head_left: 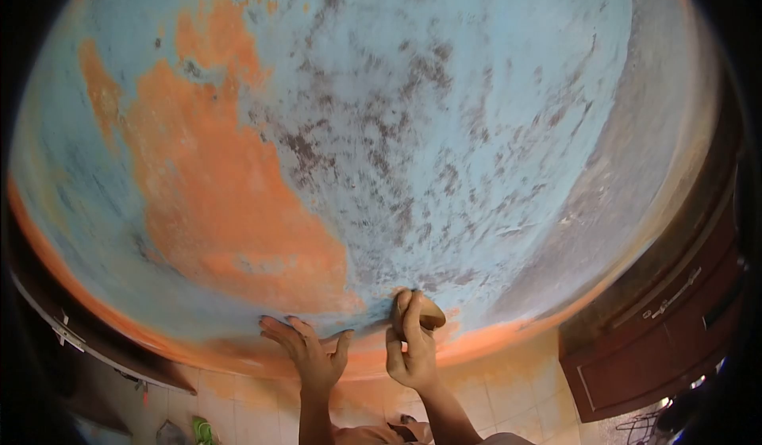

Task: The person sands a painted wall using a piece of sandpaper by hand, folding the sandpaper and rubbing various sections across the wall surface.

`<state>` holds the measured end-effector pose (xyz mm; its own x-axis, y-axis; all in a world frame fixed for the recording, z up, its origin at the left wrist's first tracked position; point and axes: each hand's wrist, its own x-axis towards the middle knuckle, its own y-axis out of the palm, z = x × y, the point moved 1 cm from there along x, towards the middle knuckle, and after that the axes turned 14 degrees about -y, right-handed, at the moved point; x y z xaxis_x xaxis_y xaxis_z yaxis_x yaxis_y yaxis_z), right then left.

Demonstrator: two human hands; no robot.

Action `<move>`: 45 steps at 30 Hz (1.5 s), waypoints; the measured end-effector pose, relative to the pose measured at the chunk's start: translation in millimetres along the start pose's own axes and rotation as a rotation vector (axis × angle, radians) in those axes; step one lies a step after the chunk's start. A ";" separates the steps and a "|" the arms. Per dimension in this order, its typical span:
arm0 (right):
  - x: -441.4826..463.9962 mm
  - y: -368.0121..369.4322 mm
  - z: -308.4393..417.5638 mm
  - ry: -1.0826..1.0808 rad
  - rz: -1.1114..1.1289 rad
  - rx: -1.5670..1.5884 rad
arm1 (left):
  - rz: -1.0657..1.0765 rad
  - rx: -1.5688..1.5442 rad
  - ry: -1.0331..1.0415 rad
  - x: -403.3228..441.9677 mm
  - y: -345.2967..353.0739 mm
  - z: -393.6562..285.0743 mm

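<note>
A large blue wall (508, 127) rises in front of me, bowed by the lens, with orange and dark worn patches across it. My left hand (313, 358) rests against its lower part, fingers spread, holding nothing. To its right, my right hand (411, 348) pinches a bent tan sheet that looks like sandpaper (431, 313). The sheet is pressed to the wall's lower part, just right of the big orange patch (230, 199). My fingers cover part of the sheet, so its full shape is hidden.
Pale floor tiles (508, 389) below carry orange dust. At right stands a dark red wooden cabinet or door (635, 342) with a metal fitting. Dark wooden furniture (103, 354) is at left. A green item (203, 430) lies on the floor.
</note>
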<state>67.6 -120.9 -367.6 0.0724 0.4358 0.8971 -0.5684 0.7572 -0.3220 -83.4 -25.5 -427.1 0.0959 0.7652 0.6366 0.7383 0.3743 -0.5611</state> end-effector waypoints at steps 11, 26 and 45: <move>17.7 0.8 -2.4 -0.025 -0.061 0.027 | -0.052 0.003 0.037 11.0 2.7 0.8; 14.5 -3.2 1.4 -0.018 -0.021 0.041 | -0.046 -0.014 0.039 10.2 5.2 4.3; 35.1 0.1 4.7 -0.092 -0.052 -0.063 | -0.057 0.002 0.063 11.9 4.8 2.8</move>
<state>66.3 -107.8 -334.7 0.0232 0.3513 0.9360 -0.5131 0.8077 -0.2905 -80.5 -13.1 -423.7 0.0959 0.7080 0.6997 0.7427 0.4171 -0.5238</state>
